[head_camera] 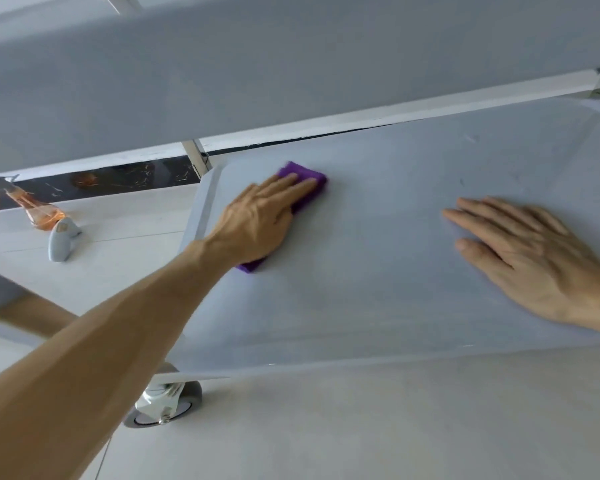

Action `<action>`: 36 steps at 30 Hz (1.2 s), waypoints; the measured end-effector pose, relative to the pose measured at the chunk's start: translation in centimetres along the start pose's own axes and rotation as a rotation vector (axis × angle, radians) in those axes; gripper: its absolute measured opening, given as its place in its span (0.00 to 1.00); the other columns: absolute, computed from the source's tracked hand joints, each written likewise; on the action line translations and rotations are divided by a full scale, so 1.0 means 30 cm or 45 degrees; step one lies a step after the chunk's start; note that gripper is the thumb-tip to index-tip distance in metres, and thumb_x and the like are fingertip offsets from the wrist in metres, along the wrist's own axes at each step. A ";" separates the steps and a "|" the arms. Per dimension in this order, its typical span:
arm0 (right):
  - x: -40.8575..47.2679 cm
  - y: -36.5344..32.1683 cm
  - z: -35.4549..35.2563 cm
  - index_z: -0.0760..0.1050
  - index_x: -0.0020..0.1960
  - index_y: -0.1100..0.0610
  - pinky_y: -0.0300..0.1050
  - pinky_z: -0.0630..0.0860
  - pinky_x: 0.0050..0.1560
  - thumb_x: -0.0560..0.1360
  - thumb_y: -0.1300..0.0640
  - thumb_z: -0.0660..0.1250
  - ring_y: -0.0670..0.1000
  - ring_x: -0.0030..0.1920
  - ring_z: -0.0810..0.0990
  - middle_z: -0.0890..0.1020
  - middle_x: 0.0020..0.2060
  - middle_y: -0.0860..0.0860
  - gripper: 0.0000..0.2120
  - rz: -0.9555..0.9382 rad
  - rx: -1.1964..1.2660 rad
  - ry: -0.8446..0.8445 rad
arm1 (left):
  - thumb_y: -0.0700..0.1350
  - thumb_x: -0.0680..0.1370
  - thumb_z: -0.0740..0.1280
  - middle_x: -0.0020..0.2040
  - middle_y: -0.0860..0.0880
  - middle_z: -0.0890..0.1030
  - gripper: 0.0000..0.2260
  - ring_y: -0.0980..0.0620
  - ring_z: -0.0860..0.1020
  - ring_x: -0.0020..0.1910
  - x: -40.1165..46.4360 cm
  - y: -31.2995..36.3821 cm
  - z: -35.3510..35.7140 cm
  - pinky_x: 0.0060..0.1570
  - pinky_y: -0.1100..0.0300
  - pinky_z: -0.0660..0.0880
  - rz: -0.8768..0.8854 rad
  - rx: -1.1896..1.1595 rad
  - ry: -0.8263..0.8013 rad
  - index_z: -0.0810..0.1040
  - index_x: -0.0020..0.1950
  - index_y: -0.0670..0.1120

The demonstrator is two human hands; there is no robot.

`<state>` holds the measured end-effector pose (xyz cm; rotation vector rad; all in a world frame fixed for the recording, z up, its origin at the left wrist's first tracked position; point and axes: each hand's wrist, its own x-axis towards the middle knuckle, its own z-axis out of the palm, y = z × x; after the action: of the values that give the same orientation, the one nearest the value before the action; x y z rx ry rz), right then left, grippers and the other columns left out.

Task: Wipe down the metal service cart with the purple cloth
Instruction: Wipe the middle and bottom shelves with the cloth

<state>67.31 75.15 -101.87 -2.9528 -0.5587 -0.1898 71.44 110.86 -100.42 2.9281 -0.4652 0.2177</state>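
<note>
The left hand (260, 220) lies flat, fingers straight, pressing the purple cloth (303, 181) onto the cart's lower shelf (378, 289) near its left rim, while the right hand (527, 258) rests spread and empty on the same shelf, well apart. The cloth's long axis seems to run along the fingers, toward the shelf's far edge. With only flat pressure, the cloth may bunch or slip out, and the cart could roll on its caster (163, 403).

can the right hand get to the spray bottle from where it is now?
Probably not. The right hand lies flat on the shelf; the spray bottle lies on the floor beyond the cart's far-left end, past the left hand.
</note>
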 end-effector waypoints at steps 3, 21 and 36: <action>0.000 -0.003 0.000 0.67 0.75 0.49 0.59 0.64 0.69 0.79 0.35 0.39 0.55 0.73 0.68 0.70 0.74 0.49 0.34 -0.019 -0.035 -0.003 | 0.47 0.83 0.53 0.81 0.51 0.57 0.25 0.51 0.54 0.80 0.046 -0.150 -0.017 0.77 0.47 0.50 -0.499 0.056 -0.012 0.55 0.81 0.56; -0.045 -0.051 0.016 0.61 0.78 0.48 0.62 0.60 0.73 0.78 0.33 0.33 0.53 0.77 0.61 0.61 0.76 0.41 0.37 -0.044 -0.081 -0.070 | 0.62 0.81 0.51 0.82 0.47 0.49 0.27 0.48 0.50 0.80 0.280 0.303 0.104 0.76 0.52 0.47 -0.117 -0.037 -0.134 0.52 0.80 0.59; -0.041 -0.050 0.015 0.53 0.79 0.42 0.55 0.51 0.76 0.76 0.34 0.32 0.48 0.79 0.52 0.54 0.78 0.37 0.35 0.033 -0.061 -0.147 | 0.60 0.82 0.51 0.82 0.52 0.49 0.25 0.51 0.48 0.80 0.015 -0.191 -0.031 0.76 0.53 0.45 -0.631 0.006 -0.157 0.51 0.80 0.62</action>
<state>65.64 76.18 -102.34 -3.0304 -0.5374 -0.0309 73.59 116.28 -100.25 2.9550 0.2519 -0.0287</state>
